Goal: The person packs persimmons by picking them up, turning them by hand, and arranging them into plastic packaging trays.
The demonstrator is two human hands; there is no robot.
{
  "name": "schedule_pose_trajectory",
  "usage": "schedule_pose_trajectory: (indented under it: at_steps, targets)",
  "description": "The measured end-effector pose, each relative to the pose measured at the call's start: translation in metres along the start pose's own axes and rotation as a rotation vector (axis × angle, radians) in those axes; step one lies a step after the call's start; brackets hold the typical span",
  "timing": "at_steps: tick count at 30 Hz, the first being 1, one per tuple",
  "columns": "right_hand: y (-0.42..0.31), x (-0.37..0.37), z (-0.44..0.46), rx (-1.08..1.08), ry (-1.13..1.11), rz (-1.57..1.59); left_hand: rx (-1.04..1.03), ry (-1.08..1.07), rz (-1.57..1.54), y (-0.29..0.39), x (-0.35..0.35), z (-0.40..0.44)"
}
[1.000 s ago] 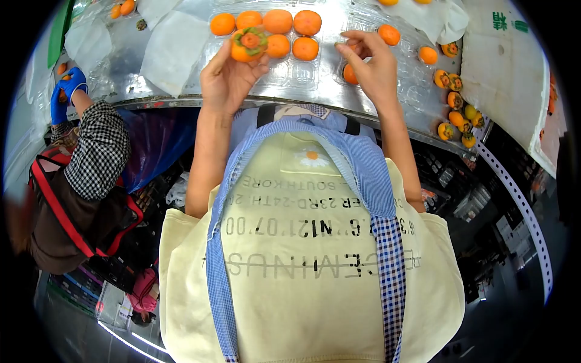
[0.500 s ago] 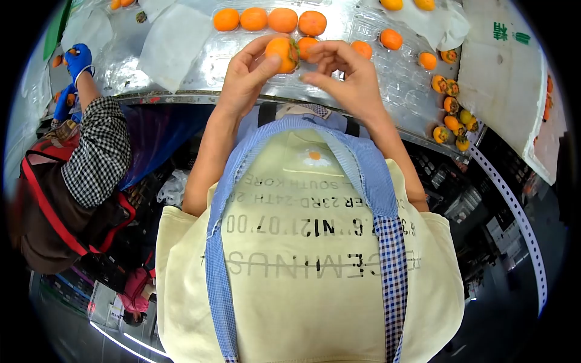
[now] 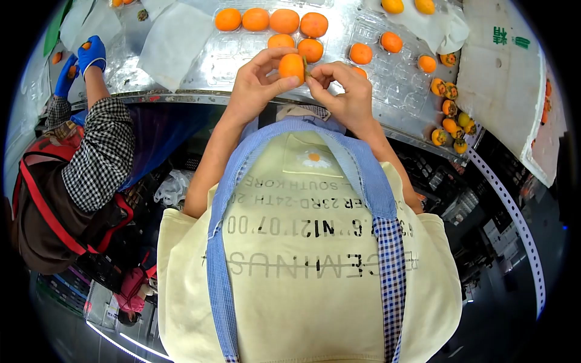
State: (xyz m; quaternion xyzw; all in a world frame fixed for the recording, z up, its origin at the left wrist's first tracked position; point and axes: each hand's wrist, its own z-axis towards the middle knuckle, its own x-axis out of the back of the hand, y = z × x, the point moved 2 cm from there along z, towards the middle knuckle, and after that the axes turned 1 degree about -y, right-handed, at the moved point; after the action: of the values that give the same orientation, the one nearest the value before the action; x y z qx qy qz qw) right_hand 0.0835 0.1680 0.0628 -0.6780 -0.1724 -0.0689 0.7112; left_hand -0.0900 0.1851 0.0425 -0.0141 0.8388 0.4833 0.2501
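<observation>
Between my hands is an orange persimmon [image 3: 292,69], turned so its leafy top faces right. My left hand [image 3: 260,81] grips the fruit from the left with thumb and fingers. At its leafy side, my right hand [image 3: 342,91] pinches the leaves with thumb and forefinger. Just beyond, a clear plastic tray [image 3: 237,59] holds persimmons in a back row [image 3: 284,21], with two more in front of them. Another clear tray [image 3: 396,81] lies to the right, with persimmons [image 3: 361,53] in or beside it.
Loose persimmons [image 3: 449,108] with leafy tops lie near the table's right edge, beside a white foam box [image 3: 493,78]. White sheets [image 3: 175,48] lie at the left. A co-worker in blue gloves [image 3: 92,54] stands far left, handling fruit.
The persimmon has moved right and turned, its leafy side now rightward. My right hand has come in from the right tray and closed on the leaves. The co-worker's gloved hands have shifted.
</observation>
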Motion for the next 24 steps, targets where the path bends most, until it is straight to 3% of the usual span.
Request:
schedule_pose_trajectory:
  at_steps: [3, 6, 9, 15, 18, 21, 24]
  targets:
    - [0.012, 0.006, 0.002, -0.12, -0.042, 0.067, -0.085, 0.063, 0.205, -0.003, 0.013, 0.005]
    - [0.031, 0.024, 0.01, -0.232, -0.028, 0.029, -0.126, 0.296, 0.516, 0.004, 0.039, 0.024]
    - [0.053, 0.043, 0.017, -0.316, -0.011, -0.052, -0.183, 0.293, 0.771, 0.007, 0.057, 0.048]
    - [0.065, 0.05, 0.022, -0.354, 0.011, -0.049, -0.252, 0.239, 0.86, 0.01, 0.045, 0.067]
    - [0.051, 0.037, 0.024, -0.459, -0.023, 0.489, -0.377, 0.095, 0.819, 0.027, -0.003, 0.063]
    - [0.027, 0.026, 0.03, -0.417, -0.064, 0.604, -0.572, -0.059, 0.984, 0.034, -0.038, 0.063]
    - [0.024, 0.061, 0.025, -0.228, 0.215, 0.406, -0.634, -0.072, 0.997, 0.05, -0.057, 0.057]
